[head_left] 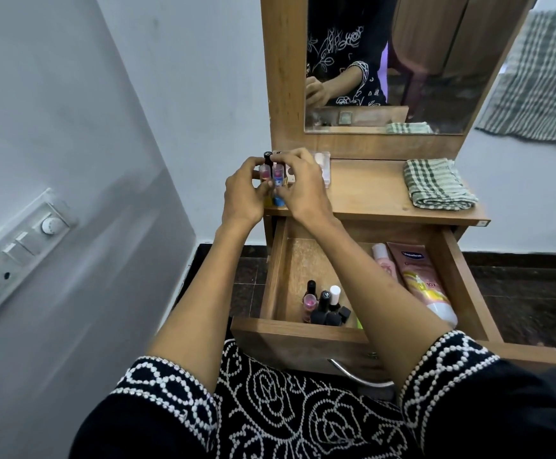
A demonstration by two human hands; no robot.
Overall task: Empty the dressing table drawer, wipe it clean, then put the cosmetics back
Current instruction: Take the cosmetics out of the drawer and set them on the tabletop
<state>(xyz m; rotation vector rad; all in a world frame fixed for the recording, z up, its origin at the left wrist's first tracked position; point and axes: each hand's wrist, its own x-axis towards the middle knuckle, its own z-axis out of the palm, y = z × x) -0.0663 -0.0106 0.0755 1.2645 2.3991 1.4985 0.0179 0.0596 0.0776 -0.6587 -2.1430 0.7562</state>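
Observation:
The wooden drawer (278,279) stands pulled open below the dressing table top (366,190). Inside it, near the front, stand several nail polish bottles (323,308); two pink tubes (422,283) lie along its right side. Over the left end of the top, my left hand (242,193) and my right hand (303,185) together grip a cluster of small polish bottles (271,175), fingers curled round them from both sides. A clear plastic case (323,167) shows just behind my right hand.
A folded green checked cloth (435,185) lies on the right of the top. The mirror (386,61) rises behind. A switchboard (15,256) is on the left wall. Another checked cloth (541,77) hangs at the far right. Dark floor tiles surround the table.

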